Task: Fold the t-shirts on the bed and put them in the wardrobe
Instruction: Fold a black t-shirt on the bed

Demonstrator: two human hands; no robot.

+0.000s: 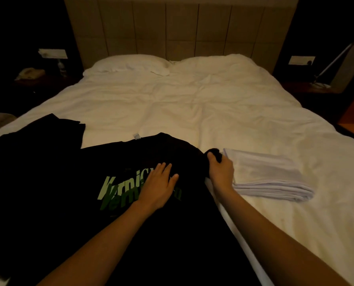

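We have the black t-shirt (155, 234) spread flat on the bed (192, 104), its long axis running from us toward the collar. Left hand (158, 185) rests flat on the print, fingers straight. Right hand (220, 169) pinches the right sleeve, so it is nearer for folding inward. 1 folded white t-shirt (269, 176) lies just beside.

Two bare forearms enter from the lower edge, uncovered as far as the picture reaches, with no sleeve cuff in sight. The left hand (158, 185) and right hand (220, 172) carry nothing on fingers or wrists.
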